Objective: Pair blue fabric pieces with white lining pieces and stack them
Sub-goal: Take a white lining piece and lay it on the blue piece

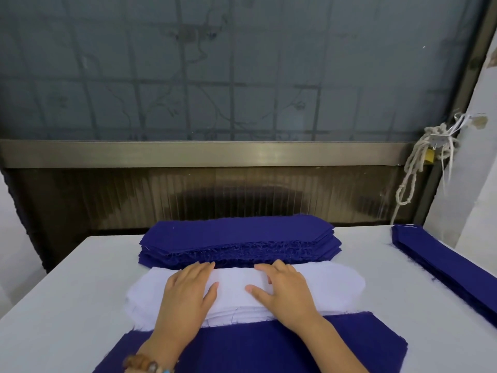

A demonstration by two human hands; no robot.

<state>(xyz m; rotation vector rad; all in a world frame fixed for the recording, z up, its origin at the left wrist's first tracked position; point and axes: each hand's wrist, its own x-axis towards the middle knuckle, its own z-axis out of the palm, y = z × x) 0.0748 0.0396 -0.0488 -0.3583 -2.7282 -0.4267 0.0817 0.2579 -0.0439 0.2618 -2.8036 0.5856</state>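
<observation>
With left hand (185,289) and right hand (282,289) laid flat, grasping nothing, on the white lining stack (336,281), only 1 sheet should be peeled off and squared on the blue piece (269,345).

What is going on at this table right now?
A person has both hands flat on a stack of white lining pieces: the left hand and the right hand rest on top, fingers straight, gripping nothing. A thick blue stack lies just beyond it, a flat blue piece lies nearest the person, and another blue pile sits at the table's right edge.
</observation>
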